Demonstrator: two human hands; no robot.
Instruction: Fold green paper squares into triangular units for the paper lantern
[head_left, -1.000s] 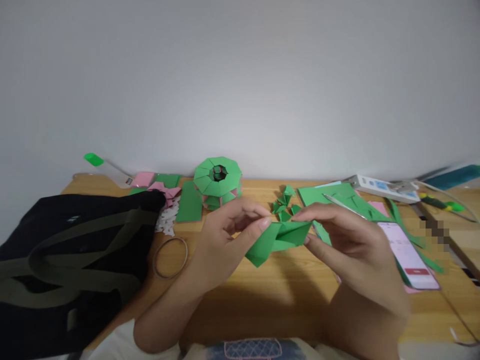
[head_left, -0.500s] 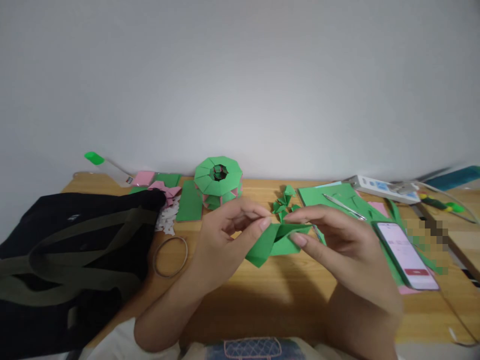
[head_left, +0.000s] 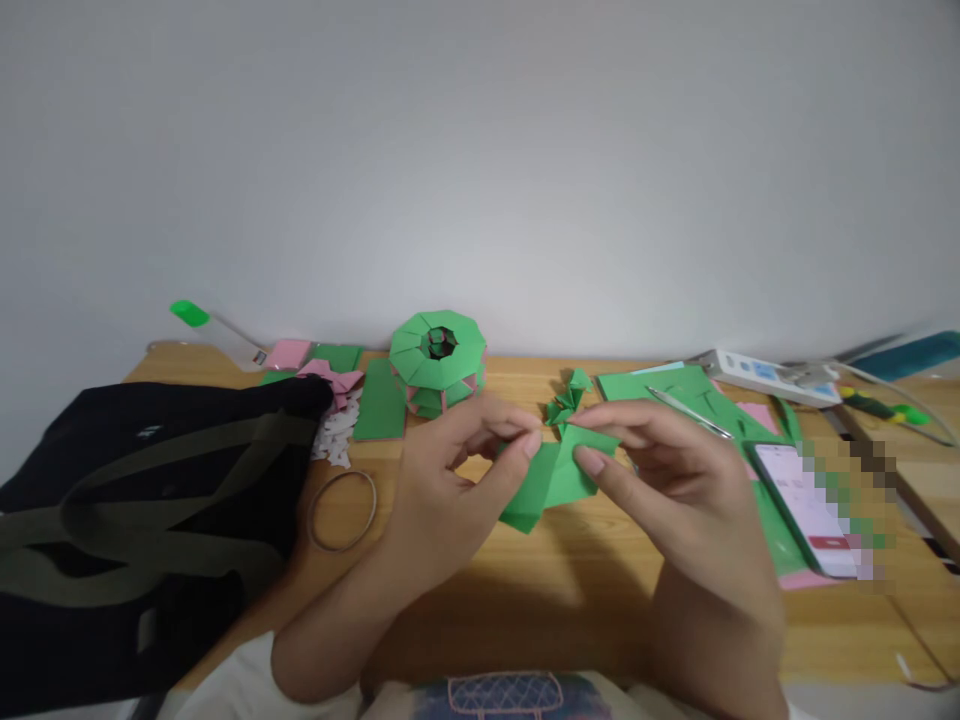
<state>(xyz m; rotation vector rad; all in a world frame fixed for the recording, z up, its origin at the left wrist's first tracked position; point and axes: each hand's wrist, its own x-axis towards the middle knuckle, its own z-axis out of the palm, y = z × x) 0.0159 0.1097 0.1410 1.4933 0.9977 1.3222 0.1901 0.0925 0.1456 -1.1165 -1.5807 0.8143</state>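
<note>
Between my two hands, above the table, is a folded piece of green paper (head_left: 555, 478). My left hand (head_left: 472, 470) pinches its upper left part between thumb and fingers. With thumb and forefinger, my right hand (head_left: 664, 475) grips the right part. A vertical crease runs between the two pinches, and the lower left corner shows stacked layers. Behind the paper lie small folded green paper pieces (head_left: 568, 395), partly hidden by my fingers. A round green and pink folded-paper model (head_left: 412, 350) stands farther back, left of centre.
At the left lies a black bag (head_left: 187, 480), with a thin bangle (head_left: 309, 515) beside it. Pink paper pieces (head_left: 337, 385) and white scraps (head_left: 335, 435) sit behind. On the right are green sheets (head_left: 622, 390), a pen (head_left: 686, 411), a phone (head_left: 802, 510) and a power strip (head_left: 750, 371).
The right side of the green paper was gaping open at its top edge and now looks flatter, pressed under my right thumb. My right hand has shifted slightly left.
</note>
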